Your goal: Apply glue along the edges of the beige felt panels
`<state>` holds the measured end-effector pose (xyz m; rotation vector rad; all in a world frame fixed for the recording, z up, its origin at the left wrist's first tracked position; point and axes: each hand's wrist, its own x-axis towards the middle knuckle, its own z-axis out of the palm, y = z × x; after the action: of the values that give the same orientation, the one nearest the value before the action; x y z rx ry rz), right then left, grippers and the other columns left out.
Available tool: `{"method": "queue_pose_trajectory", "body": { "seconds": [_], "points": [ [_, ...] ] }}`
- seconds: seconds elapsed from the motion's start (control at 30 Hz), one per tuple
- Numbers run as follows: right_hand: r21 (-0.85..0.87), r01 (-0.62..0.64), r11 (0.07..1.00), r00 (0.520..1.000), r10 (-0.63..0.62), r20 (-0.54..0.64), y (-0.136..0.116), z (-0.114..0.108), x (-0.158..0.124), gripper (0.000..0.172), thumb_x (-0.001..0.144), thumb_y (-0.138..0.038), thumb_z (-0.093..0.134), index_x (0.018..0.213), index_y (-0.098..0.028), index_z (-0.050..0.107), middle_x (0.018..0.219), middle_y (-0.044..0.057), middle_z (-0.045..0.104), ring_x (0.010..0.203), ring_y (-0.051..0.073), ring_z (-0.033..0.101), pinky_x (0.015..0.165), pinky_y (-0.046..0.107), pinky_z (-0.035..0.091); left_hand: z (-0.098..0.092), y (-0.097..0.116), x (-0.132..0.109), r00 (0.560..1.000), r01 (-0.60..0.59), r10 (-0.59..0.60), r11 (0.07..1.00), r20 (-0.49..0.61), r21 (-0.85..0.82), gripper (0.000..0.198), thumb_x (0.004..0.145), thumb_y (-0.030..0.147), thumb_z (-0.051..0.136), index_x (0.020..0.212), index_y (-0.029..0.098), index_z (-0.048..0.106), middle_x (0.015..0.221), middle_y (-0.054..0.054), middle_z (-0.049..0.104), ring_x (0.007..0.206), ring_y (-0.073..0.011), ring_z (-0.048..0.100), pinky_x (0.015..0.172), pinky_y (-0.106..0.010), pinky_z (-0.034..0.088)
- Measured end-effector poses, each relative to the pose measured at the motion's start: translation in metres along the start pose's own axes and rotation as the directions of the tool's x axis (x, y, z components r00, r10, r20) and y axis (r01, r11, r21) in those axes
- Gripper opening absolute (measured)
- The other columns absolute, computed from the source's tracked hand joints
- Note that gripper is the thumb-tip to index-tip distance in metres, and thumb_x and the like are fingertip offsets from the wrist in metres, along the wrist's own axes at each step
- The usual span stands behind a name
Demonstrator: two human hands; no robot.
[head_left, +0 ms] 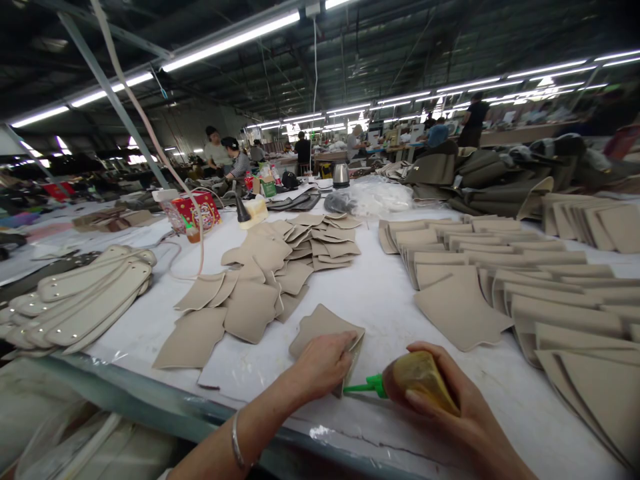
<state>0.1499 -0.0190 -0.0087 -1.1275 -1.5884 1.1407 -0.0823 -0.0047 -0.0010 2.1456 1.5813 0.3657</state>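
Note:
My left hand [325, 363] is on a taupe leather-like piece [320, 325] with a shaped outline, its fingers closed over the right edge, which is turned up a little. In my right hand [460, 400] is a squeeze glue bottle [419, 381] of amber liquid, tipped sideways. Its green nozzle [363, 385] points left, with the tip at the piece's near edge. The underside of the piece and the left fingertips are partly hidden. Loose pieces of the same kind [250, 310] lie in a spread heap beyond my left hand.
Overlapping rows of taupe pieces [500, 267] cover the right side of the white-covered table [250, 377]. Pale panels with metal studs [100, 293] are stacked at left. Farther back are a red box [193, 212], a kettle [341, 175], clear plastic [375, 197] and people working.

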Motion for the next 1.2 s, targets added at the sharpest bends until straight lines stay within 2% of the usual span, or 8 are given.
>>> {"method": "queue_pose_trajectory", "body": {
  "seconds": [0.07,0.27,0.43,0.67,0.87,0.93,1.03,1.2],
  "points": [
    [-0.008,0.01,1.0,1.0,-0.009,0.005,0.001,-0.001,0.002,0.047,0.08,-0.049,0.064,0.116,-0.026,0.045,0.095,-0.002,0.059,0.082,0.022,0.058,0.074,0.029,0.042,0.0,0.0,-0.001,1.0,-0.004,0.004,1.0,-0.002,-0.003,0.046,0.088,0.021,0.035,0.132,0.019,0.051,0.133,-0.004,0.056,0.119,-0.0206,0.053,0.105,-0.032,0.037],
    [-0.103,0.011,0.995,0.988,-0.027,-0.151,-0.001,-0.003,0.006,0.048,0.078,-0.051,0.067,0.114,-0.025,0.05,0.095,0.0,0.06,0.082,0.023,0.058,0.074,0.029,0.043,0.0,0.0,0.0,1.0,-0.014,0.014,1.0,-0.007,-0.016,0.045,0.089,0.02,0.035,0.13,0.019,0.053,0.134,-0.004,0.055,0.12,-0.0208,0.053,0.106,-0.033,0.037],
    [-0.013,0.028,1.0,0.999,-0.029,-0.027,0.002,0.003,0.001,0.048,0.077,-0.049,0.067,0.114,-0.025,0.049,0.097,0.0,0.06,0.082,0.023,0.059,0.074,0.029,0.043,0.001,-0.001,0.001,1.0,-0.01,0.01,1.0,-0.005,-0.015,0.045,0.089,0.02,0.036,0.131,0.019,0.052,0.134,-0.004,0.055,0.121,-0.0211,0.052,0.106,-0.035,0.037],
    [-0.223,0.061,0.973,0.98,-0.1,-0.169,0.018,-0.019,0.027,0.054,0.077,-0.055,0.069,0.118,-0.026,0.048,0.1,0.001,0.058,0.085,0.023,0.058,0.073,0.029,0.046,-0.002,0.001,0.001,1.0,-0.011,0.01,0.999,-0.001,-0.03,0.044,0.09,0.02,0.035,0.13,0.02,0.053,0.131,-0.004,0.058,0.118,-0.0214,0.054,0.104,-0.033,0.04],
    [-0.144,0.098,0.985,0.995,-0.099,-0.004,0.023,-0.018,0.025,0.051,0.082,-0.053,0.067,0.12,-0.026,0.045,0.099,0.0,0.059,0.083,0.021,0.059,0.072,0.027,0.048,-0.002,-0.001,0.002,1.0,-0.024,0.025,0.998,0.012,-0.053,0.045,0.09,0.02,0.035,0.131,0.021,0.052,0.131,-0.004,0.057,0.118,-0.0213,0.054,0.104,-0.033,0.039],
    [-0.132,0.1,0.986,0.995,-0.099,0.012,0.023,-0.018,0.025,0.05,0.083,-0.052,0.066,0.12,-0.026,0.045,0.098,0.001,0.059,0.083,0.021,0.059,0.072,0.027,0.048,-0.001,-0.002,0.003,1.0,-0.026,0.026,0.998,0.012,-0.054,0.045,0.089,0.02,0.035,0.131,0.02,0.052,0.132,-0.004,0.057,0.118,-0.0216,0.054,0.104,-0.033,0.039],
    [-0.216,0.134,0.967,0.985,-0.153,-0.075,0.022,-0.022,0.032,0.051,0.083,-0.054,0.067,0.119,-0.026,0.046,0.094,0.001,0.059,0.079,0.021,0.059,0.068,0.028,0.048,-0.002,-0.002,0.003,1.0,-0.011,0.012,0.999,0.026,-0.044,0.046,0.089,0.019,0.033,0.131,0.021,0.052,0.131,-0.004,0.058,0.116,-0.0211,0.055,0.102,-0.033,0.04],
    [-0.308,0.185,0.933,0.959,-0.239,-0.149,0.023,-0.024,0.039,0.049,0.082,-0.053,0.066,0.12,-0.027,0.047,0.104,0.002,0.056,0.084,0.022,0.057,0.073,0.031,0.046,-0.004,0.001,0.003,0.999,0.019,-0.018,0.999,0.039,-0.034,0.046,0.089,0.019,0.033,0.13,0.023,0.052,0.127,-0.002,0.06,0.115,-0.0201,0.056,0.101,-0.031,0.04]
  ]
}}
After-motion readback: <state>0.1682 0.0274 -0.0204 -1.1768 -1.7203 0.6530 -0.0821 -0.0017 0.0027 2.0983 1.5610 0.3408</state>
